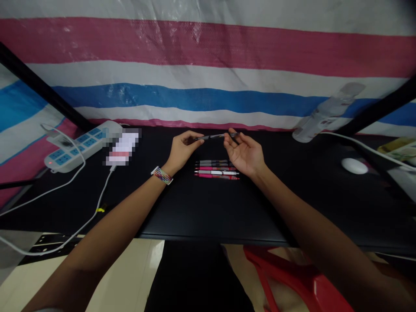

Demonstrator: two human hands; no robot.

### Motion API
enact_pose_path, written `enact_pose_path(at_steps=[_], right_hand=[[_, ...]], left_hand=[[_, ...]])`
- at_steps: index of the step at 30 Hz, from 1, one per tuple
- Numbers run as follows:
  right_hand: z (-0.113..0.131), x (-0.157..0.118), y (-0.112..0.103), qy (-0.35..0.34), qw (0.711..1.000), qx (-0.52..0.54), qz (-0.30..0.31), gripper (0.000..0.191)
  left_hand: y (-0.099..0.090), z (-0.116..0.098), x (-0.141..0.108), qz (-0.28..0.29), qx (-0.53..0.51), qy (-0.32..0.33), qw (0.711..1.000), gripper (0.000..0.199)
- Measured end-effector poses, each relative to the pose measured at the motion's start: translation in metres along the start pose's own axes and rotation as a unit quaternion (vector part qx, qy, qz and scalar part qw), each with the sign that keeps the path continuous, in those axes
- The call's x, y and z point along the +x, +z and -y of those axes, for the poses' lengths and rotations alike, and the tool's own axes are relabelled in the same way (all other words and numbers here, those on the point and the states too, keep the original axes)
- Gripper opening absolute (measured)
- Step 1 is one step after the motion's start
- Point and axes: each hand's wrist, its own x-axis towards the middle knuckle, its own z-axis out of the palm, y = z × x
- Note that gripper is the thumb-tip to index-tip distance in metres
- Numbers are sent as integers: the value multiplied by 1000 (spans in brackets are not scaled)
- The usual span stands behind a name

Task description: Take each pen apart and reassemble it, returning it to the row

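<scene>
Well, the fingers of my left hand (182, 149) are pinching one end of a dark pen (211, 137), held level above the tabletop (195, 208). The fingers of my right hand (245, 154) are loosely curled around its other end, palm turned up (whether they truly grip it, I cannot tell). Just below the pen, on my side of it, a small row of pens (217, 170) lies side by side between my hands: dark ones, red ones and a white one. A patterned band (161, 175) circles my left wrist. Farther left are a phone (122, 148) (blurred out, with a cable plugged in) and a white power strip (81, 147). Out to the right, a white mouse (354, 166) sits nearer me than a clear bottle (320, 119), and striped sheeting (208, 99) hangs behind everything.
</scene>
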Motion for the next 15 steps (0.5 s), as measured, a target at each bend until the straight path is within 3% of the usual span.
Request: enact_pose_path(at_steps=[8,15], right_hand=[[-1,7,-9,-10,1000,-13,-8,15],[3,1,-3,-23,998,-51,3,23]], left_hand=[[1,-1,-1,16,2,-9,1000,23],[1,-1,-1,20,-5,-8,1000,16]])
